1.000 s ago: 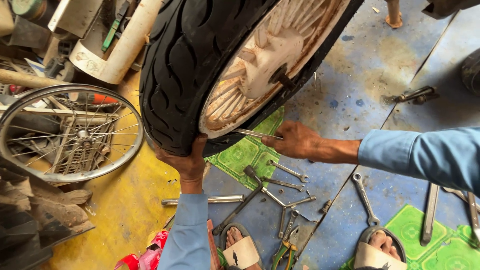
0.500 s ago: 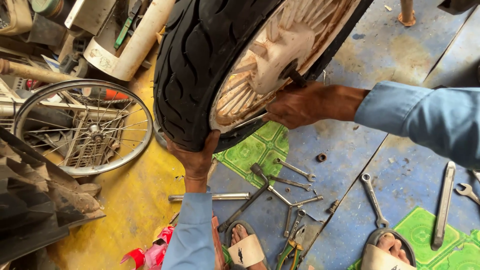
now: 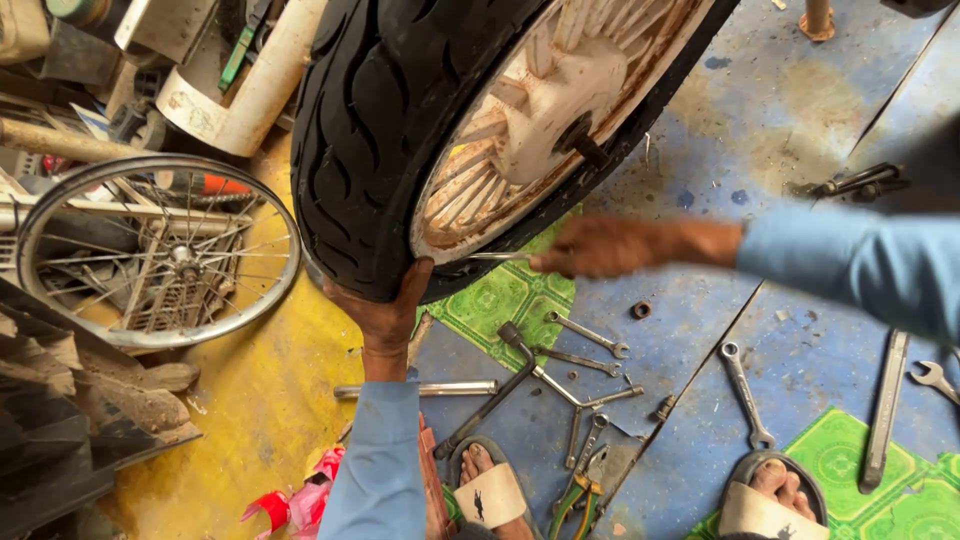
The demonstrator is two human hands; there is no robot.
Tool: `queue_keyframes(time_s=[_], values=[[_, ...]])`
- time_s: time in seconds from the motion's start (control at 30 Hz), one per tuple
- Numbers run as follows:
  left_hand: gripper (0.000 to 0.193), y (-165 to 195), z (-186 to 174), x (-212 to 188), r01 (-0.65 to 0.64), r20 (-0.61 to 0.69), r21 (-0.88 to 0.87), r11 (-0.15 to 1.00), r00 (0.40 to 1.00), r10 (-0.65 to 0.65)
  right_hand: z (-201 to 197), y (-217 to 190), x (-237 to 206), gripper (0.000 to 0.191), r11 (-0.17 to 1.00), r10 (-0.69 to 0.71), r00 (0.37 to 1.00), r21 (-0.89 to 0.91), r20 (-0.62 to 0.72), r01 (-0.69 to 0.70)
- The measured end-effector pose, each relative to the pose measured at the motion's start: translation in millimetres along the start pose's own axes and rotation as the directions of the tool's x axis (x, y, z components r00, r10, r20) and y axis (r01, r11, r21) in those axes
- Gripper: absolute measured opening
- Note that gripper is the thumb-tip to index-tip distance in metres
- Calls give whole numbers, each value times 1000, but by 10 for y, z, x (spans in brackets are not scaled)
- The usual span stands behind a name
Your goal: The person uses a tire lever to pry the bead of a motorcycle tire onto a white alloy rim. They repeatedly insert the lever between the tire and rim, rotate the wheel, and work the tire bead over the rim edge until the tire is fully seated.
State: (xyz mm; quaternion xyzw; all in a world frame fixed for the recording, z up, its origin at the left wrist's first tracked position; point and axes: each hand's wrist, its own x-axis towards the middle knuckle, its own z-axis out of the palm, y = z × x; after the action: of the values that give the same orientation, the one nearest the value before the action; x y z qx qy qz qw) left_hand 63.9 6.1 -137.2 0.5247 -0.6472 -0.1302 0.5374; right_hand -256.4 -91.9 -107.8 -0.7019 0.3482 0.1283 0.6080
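Left hand (image 3: 385, 312) has its fingers wrapped under the big black tire (image 3: 400, 120) propping it off the floor, right hand (image 3: 598, 246) is clamped on a thin metal lever (image 3: 497, 256) at the rim, which looks like it could slip and gouge it.

Bright, even daylight; soft shadows under tyre (image 3: 400, 130); right hand (image 3: 600, 247) motion-blurred; rest sharp, slight edge distortion.
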Motion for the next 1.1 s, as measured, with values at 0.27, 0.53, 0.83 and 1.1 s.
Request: queue_keyframes(time_s=[0.27,0.53,0.83,1.1], values=[[91,78,6,100,76,-10,-171,982,997,-79,1404,30,117,66,925,226,873,375,-432,-53],[99,21,-11,122,103,-35,-227,968,993,-114,2644,-897,1202,46,654,372,415,552,-830,518],[79,445,-71,516,135,14,-197,971,991,-135,2654,-683,1850,24,820,130,159,196,-979,537],[73,696,-45,630,146,40,-265,953,989,-141,2431,44,1668,15,866,-500,150,-494,-853,79]])
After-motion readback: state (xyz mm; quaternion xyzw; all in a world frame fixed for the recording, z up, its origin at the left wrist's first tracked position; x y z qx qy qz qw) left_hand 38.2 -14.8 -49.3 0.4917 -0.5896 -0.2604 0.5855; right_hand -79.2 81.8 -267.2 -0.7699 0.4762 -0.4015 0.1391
